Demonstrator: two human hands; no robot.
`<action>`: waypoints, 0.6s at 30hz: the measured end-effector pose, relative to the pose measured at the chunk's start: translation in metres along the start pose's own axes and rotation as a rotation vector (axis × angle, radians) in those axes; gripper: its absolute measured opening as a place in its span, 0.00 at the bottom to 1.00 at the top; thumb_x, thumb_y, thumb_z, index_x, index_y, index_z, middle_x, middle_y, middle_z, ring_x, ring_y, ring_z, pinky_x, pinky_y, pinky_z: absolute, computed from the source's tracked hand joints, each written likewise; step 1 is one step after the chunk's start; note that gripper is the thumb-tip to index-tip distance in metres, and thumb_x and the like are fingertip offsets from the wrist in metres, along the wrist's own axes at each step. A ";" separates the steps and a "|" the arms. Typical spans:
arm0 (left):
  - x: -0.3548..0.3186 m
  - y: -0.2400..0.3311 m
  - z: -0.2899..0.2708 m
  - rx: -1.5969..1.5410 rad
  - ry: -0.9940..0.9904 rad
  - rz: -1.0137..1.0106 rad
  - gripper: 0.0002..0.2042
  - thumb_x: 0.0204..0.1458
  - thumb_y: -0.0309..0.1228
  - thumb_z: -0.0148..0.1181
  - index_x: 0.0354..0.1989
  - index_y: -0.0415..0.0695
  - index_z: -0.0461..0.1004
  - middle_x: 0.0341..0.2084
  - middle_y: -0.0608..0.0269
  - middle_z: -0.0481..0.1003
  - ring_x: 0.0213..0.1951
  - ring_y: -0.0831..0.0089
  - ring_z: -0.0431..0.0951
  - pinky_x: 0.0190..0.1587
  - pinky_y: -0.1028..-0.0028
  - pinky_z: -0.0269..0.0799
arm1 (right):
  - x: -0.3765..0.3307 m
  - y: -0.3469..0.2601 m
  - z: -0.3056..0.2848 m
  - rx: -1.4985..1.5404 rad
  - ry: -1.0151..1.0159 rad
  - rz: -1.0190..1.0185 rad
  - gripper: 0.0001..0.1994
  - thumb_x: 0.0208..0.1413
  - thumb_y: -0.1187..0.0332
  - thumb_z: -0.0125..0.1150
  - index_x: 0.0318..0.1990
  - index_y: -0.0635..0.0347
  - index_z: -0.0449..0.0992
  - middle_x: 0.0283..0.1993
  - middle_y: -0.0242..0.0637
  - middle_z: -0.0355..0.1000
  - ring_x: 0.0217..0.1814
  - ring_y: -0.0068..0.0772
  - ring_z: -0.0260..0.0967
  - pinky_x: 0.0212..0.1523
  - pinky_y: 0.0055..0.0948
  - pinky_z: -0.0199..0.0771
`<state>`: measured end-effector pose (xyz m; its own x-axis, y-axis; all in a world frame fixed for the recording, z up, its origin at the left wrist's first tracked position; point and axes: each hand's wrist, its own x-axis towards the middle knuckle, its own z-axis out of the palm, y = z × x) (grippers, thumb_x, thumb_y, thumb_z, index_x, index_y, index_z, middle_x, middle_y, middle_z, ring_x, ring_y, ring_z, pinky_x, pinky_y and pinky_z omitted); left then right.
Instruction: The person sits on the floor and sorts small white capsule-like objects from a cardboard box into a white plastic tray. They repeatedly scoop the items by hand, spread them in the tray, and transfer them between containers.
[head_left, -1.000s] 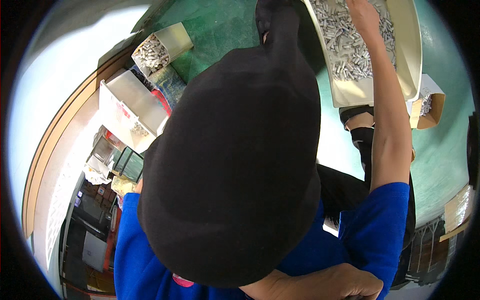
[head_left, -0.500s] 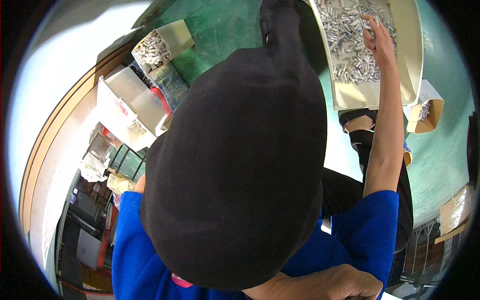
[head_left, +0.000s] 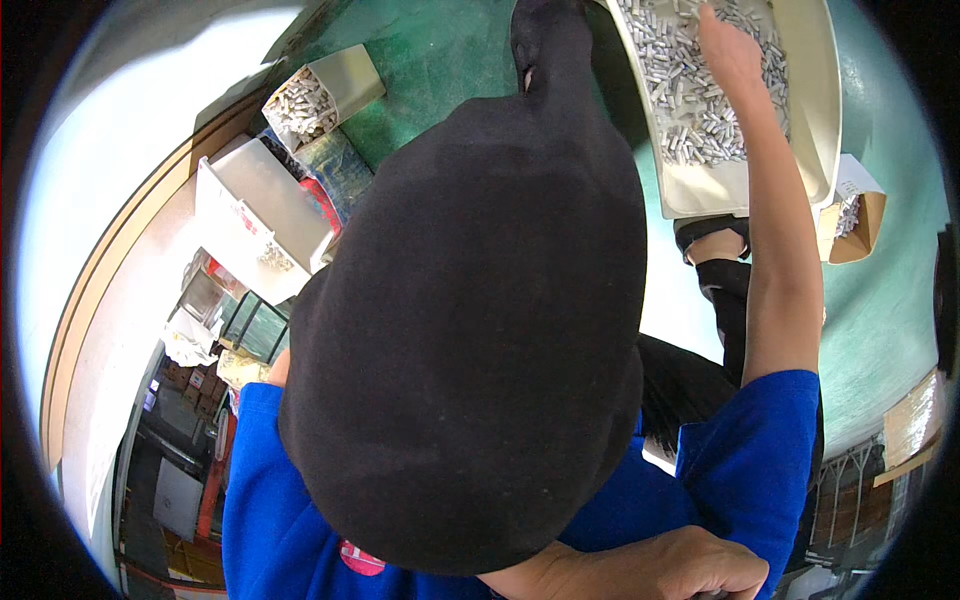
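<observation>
A cream tray at the upper right holds a spread of small whitish-grey cylindrical pieces. My right hand is over these pieces, back of the hand up. Its fingers are drawn together and point down and away; what lies between the fingertips is hidden. My left forearm comes out from under the raised knee in black trousers. At the lower edge, my left hand rests near my right sleeve, fingers curled; whether it holds anything is hidden.
An open carton with similar pieces stands right of the tray. At the upper left are a box of pale pieces and a white plastic bin. My sandalled foot is by the tray's near edge, on the green floor.
My right hand has shifted left and farther into the tray, its fingers now closer together. Its forearm tilts more to the left. The left hand stays nearly where it was.
</observation>
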<state>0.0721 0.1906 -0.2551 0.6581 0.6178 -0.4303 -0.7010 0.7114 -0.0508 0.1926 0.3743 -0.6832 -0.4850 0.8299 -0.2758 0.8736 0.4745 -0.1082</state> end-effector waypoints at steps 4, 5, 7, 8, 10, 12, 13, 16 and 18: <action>-0.001 -0.001 0.000 0.018 0.007 0.041 0.12 0.51 0.28 0.54 0.18 0.40 0.64 0.13 0.70 0.64 0.17 0.85 0.62 0.19 0.80 0.57 | -0.023 0.020 -0.020 1.140 -0.056 0.334 0.12 0.58 0.60 0.43 0.42 0.57 0.68 0.18 0.35 0.63 0.17 0.21 0.59 0.18 0.22 0.58; -0.001 -0.003 -0.001 0.018 0.016 0.062 0.12 0.51 0.28 0.54 0.17 0.41 0.63 0.13 0.70 0.64 0.17 0.85 0.62 0.19 0.80 0.57 | -0.036 0.010 -0.045 1.543 -0.249 0.528 0.11 0.58 0.61 0.44 0.40 0.57 0.68 0.17 0.34 0.62 0.16 0.21 0.58 0.18 0.21 0.57; -0.003 -0.005 -0.001 0.024 0.011 0.075 0.12 0.51 0.28 0.54 0.17 0.41 0.63 0.13 0.70 0.63 0.17 0.85 0.62 0.19 0.80 0.56 | -0.063 0.029 -0.042 1.991 -0.265 0.242 0.10 0.57 0.62 0.44 0.36 0.58 0.67 0.22 0.32 0.63 0.14 0.19 0.55 0.15 0.17 0.53; -0.003 -0.005 -0.001 0.015 0.008 0.073 0.12 0.51 0.28 0.54 0.17 0.41 0.63 0.13 0.70 0.63 0.17 0.85 0.61 0.19 0.80 0.56 | -0.071 0.037 -0.038 2.207 -0.278 0.070 0.09 0.57 0.63 0.44 0.34 0.58 0.67 0.24 0.31 0.64 0.14 0.17 0.53 0.14 0.16 0.51; -0.005 -0.006 0.000 -0.005 -0.001 0.061 0.12 0.51 0.28 0.54 0.17 0.41 0.63 0.13 0.70 0.62 0.17 0.85 0.61 0.18 0.80 0.56 | -0.079 0.030 -0.046 2.185 -0.229 0.079 0.10 0.57 0.62 0.43 0.34 0.57 0.66 0.22 0.31 0.63 0.14 0.17 0.53 0.14 0.16 0.52; -0.006 -0.005 -0.001 0.008 -0.015 0.059 0.12 0.51 0.28 0.55 0.17 0.41 0.63 0.13 0.70 0.62 0.17 0.85 0.61 0.18 0.80 0.55 | -0.080 0.022 -0.052 2.168 -0.180 0.157 0.12 0.56 0.59 0.44 0.34 0.58 0.67 0.20 0.30 0.63 0.14 0.16 0.51 0.15 0.15 0.51; -0.006 -0.005 -0.001 0.017 -0.018 0.058 0.12 0.51 0.29 0.55 0.17 0.41 0.63 0.13 0.70 0.62 0.17 0.85 0.61 0.18 0.80 0.55 | -0.077 0.019 -0.055 2.070 -0.155 0.156 0.13 0.55 0.58 0.45 0.33 0.58 0.69 0.20 0.30 0.63 0.14 0.16 0.51 0.16 0.16 0.51; -0.006 -0.009 0.000 -0.008 -0.023 0.057 0.12 0.50 0.29 0.55 0.17 0.41 0.64 0.13 0.70 0.62 0.17 0.85 0.61 0.18 0.80 0.55 | -0.058 0.027 -0.048 1.756 -0.223 0.200 0.16 0.55 0.55 0.48 0.31 0.59 0.74 0.20 0.27 0.65 0.17 0.15 0.53 0.19 0.18 0.53; -0.004 -0.008 0.000 0.003 -0.016 0.050 0.12 0.50 0.29 0.55 0.17 0.41 0.64 0.13 0.69 0.63 0.17 0.85 0.61 0.18 0.80 0.56 | -0.046 0.020 -0.027 1.157 -0.078 0.277 0.14 0.56 0.59 0.47 0.32 0.59 0.73 0.19 0.26 0.64 0.18 0.15 0.55 0.20 0.17 0.54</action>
<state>0.0749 0.1818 -0.2531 0.6264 0.6582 -0.4177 -0.7324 0.6803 -0.0263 0.2311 0.3531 -0.6471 -0.3050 0.8232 -0.4789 0.4859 -0.2980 -0.8217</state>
